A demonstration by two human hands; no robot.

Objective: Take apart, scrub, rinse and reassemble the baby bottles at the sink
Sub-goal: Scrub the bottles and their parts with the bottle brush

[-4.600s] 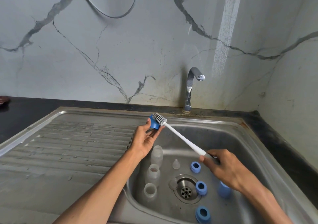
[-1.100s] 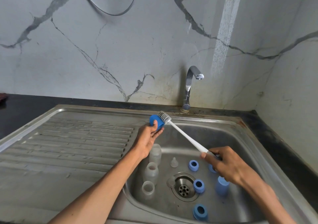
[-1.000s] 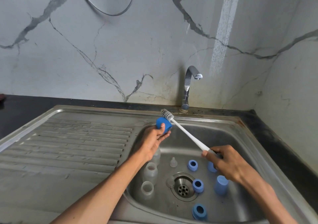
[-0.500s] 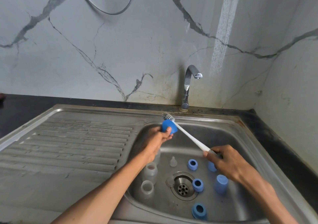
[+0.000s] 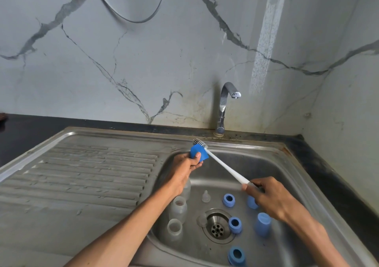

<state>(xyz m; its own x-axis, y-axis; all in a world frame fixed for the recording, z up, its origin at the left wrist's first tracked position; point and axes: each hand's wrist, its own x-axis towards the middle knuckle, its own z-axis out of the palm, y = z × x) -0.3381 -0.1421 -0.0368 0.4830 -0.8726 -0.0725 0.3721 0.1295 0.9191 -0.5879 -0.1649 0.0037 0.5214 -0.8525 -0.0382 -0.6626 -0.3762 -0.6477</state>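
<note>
Blue bottle cap point(image 5: 198, 153): pinched in left hand point(image 5: 182, 171) over the basin (drips fall in); right hand point(image 5: 270, 198) grips bottle brush point(image 5: 224, 165), bristles beside the cap for scrubbing.

There are no words, numbers or signs to read here. The sink point(image 5: 287, 164), the tap point(image 5: 224, 104), the wall and the blue bottle parts show no writing.

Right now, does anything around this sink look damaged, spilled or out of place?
Nothing spilled. The sink rim shows a rusty spot at its back right corner, and the wall around the tap is stained brownish. Bottle parts stand loose in the basin, as expected mid-wash; the tap is not running.
</note>
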